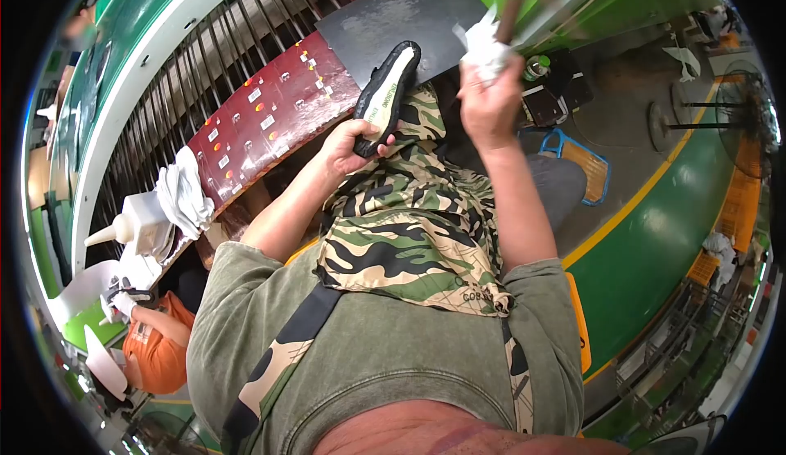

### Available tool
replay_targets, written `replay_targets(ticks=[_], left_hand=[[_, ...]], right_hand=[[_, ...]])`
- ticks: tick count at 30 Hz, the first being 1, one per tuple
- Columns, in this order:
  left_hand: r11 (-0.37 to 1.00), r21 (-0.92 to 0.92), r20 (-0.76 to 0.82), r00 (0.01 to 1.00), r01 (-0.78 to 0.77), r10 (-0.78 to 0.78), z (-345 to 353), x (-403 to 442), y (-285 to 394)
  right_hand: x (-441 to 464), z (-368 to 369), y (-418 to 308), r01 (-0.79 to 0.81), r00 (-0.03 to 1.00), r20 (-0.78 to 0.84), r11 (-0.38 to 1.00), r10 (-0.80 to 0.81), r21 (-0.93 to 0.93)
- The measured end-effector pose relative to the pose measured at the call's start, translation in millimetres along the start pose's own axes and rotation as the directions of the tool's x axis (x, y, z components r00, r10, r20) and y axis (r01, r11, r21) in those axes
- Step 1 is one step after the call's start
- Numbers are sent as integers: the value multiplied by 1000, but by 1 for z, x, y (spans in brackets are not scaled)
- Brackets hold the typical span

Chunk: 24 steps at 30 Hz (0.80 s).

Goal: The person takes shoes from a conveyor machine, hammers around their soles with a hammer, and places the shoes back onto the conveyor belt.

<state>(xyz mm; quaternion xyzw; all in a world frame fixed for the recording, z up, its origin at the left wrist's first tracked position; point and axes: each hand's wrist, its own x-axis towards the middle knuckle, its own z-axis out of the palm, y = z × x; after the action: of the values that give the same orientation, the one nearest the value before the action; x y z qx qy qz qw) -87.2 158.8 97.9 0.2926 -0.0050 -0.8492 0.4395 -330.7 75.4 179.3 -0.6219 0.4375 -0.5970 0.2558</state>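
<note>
My left hand [350, 146] is closed around the heel end of a black shoe upper [407, 51]. Its underside faces me, showing a pale insole board with green print. My right hand [491, 99] is raised to the right of the shoe, wrapped around a hammer [509, 20]. White wrapping [486, 46] covers the grip, a brown handle rises above it, and the head is blurred at the top edge. The hammer and the shoe are apart. Behind the shoe lies a dark grey sheet [393, 17].
A dark red board [266, 115] with stickers runs left beside metal rollers [221, 50]. White gloves [184, 193] and a nozzle bottle [143, 224] sit at its near end. A person in orange [160, 344] works at left. A blue-framed stool [585, 168] and fans [659, 126] stand right.
</note>
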Motion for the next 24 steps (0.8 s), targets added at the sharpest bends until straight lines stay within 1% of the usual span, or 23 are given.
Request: replay_targets(ticks=[1, 2, 3, 5, 7, 9, 10, 12, 13, 14, 16, 17, 18, 20, 22, 23, 24], left_hand=[[1000, 16, -3, 1000, 2, -2, -2, 1, 0], [1000, 31, -8, 1000, 3, -2, -3, 1, -1], [1000, 28, -7, 1000, 1, -1, -3, 1, -2], [999, -25, -24, 999, 29, -30, -3, 4, 1], [999, -31, -34, 999, 30, -31, -4, -1, -3], [1000, -20, -27, 1000, 4, -5, -1, 3, -2], [1000, -25, -28, 1000, 4, -5, -3, 1, -4], [1000, -18, -24, 1000, 3, -4, -2, 2, -2], [1000, -16, -15, 1000, 3, -3, 0, 3, -1], [999, -44, 14, 1000, 19, -18, 1, 1, 1], [997, -69, 47, 999, 27, -24, 3, 5, 7], [997, -72, 38, 999, 30, -27, 0, 5, 5], [996, -77, 30, 999, 34, -31, -3, 4, 1], [997, -78, 32, 999, 28, -26, -4, 3, 0], [997, -80, 27, 1000, 16, -14, 0, 2, 0], [997, -77, 30, 999, 15, -12, 0, 2, 1], [996, -91, 41, 999, 25, -21, 1, 1, 1]], right_hand=[[-21, 4, 24, -51, 977, 190, 966, 101, -254], [-33, 7, 36, -46, 909, 339, 867, 242, -496], [-32, 5, 37, -43, 908, 342, 867, 241, -497], [-26, 5, 39, -100, 820, 459, 874, 343, -475], [-15, 3, 5, -130, 887, 367, 914, 280, -384], [-7, 7, -7, -111, 950, 253, 957, 181, -267], [-15, 7, 0, -111, 949, 257, 957, 183, -268], [-34, 9, 30, -161, 911, 299, 913, 284, -376], [-34, 6, 38, -39, 778, 422, 706, 465, -707], [-34, 4, 49, 3, 779, 462, 735, 423, -678], [-11, -4, 35, -200, 766, 463, 850, 446, -488], [-1, -6, 23, -16, 884, 424, 918, 199, -397], [13, -7, -4, -115, 892, 383, 941, 239, -319], [33, -8, -27, -79, 961, 250, 983, 120, -168], [32, -2, -24, -5, 998, 62, 992, 13, -126], [18, 6, -21, -169, 985, 25, 984, 168, 47], [-3, 14, 14, -146, 989, 12, 989, 146, 14]])
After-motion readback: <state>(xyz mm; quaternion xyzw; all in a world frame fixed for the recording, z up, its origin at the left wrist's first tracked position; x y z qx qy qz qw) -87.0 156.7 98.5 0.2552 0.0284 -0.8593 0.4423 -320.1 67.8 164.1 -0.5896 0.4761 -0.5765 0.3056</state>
